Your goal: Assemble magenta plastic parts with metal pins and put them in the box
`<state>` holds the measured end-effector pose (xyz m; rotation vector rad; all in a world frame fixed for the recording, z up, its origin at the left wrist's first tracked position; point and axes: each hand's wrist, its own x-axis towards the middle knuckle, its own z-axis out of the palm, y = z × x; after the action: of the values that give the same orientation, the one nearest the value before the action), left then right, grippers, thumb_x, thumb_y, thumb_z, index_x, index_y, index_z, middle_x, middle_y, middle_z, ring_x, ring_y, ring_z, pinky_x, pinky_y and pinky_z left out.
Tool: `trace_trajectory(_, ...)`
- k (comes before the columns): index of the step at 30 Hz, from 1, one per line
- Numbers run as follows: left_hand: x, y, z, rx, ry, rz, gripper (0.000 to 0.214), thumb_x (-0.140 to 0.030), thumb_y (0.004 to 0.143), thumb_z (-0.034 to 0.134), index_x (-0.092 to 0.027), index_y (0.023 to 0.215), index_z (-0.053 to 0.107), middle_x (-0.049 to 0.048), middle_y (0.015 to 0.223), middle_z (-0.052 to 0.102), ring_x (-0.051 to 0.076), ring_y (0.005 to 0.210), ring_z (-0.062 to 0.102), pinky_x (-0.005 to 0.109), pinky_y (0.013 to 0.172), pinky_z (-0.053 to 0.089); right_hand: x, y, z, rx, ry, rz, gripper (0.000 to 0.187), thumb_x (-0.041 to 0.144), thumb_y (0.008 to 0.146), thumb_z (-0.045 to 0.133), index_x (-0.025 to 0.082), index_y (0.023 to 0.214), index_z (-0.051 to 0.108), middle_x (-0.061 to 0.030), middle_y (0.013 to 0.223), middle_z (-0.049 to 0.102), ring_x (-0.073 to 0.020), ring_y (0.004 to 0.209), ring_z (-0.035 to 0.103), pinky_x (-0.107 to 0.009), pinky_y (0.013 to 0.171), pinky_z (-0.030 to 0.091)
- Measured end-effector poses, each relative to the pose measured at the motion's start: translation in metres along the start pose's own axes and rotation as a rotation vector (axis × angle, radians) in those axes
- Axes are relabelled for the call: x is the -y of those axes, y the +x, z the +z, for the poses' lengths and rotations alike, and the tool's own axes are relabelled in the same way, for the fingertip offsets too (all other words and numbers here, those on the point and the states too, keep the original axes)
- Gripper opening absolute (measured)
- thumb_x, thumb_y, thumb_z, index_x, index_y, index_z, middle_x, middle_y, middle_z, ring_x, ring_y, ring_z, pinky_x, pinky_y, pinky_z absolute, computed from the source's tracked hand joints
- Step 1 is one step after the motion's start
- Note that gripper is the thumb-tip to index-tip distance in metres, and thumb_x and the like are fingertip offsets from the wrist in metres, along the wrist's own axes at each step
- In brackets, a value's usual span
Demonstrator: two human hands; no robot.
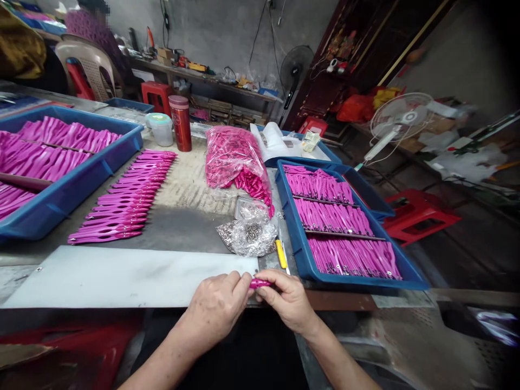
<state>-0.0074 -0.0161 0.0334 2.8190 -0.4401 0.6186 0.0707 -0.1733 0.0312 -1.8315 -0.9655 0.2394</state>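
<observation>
Both hands meet at the near edge of the table over a white board (134, 277). Between them is a small glossy magenta plastic piece (259, 283), partly hidden by the fingers. My left hand (221, 300) is closed round its left end. The thumb and fingers of my right hand (288, 298) pinch its right end. Just beyond lies an open clear bag of tiny metal parts (249, 235). Close to my right hand is a yellow-handled tool (281, 253). A row of long magenta plastic pieces with dark tips (122, 200) lies to the left.
Blue trays of magenta pieces stand at the left (87, 187) and right (303, 254). A clear bag of magenta parts (233, 154), a red flask (181, 124) and a lidded tub (161, 130) stand farther back. Other people sit at the far left.
</observation>
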Motion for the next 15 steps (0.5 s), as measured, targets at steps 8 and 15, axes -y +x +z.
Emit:
trace_trajectory(8, 0.0033, 0.0027, 0.0008, -0.013, 0.055, -0.001, 0.012, -0.017, 0.086, 0.035, -0.015, 0.088, 0.046, -0.0007, 0.062, 0.049, 0.014, 0.051, 0.049, 0.025, 0.045, 0.038, -0.0074, 0.0002, 0.0033, -0.021, 0.034, 0.076, 0.016, 0.028, 0.079, 0.054, 0.019, 0.091, 0.061, -0.0016, 0.069, 0.062, -0.0127, 0.060, 0.058, -0.023, 0.057, 0.048)
trace_trajectory(15, 0.0085, 0.0002, 0.0046, -0.007, 0.112, -0.026, 0.010, -0.015, 0.084, 0.038, -0.017, 0.087, 0.047, -0.0011, 0.062, 0.048, 0.014, 0.051, 0.048, 0.025, 0.046, 0.037, -0.0104, 0.0063, -0.0006, -0.013, -0.070, 0.033, 0.021, 0.026, 0.077, 0.056, 0.019, 0.095, 0.061, -0.0046, 0.083, 0.062, -0.0154, 0.072, 0.058, -0.026, 0.065, 0.049)
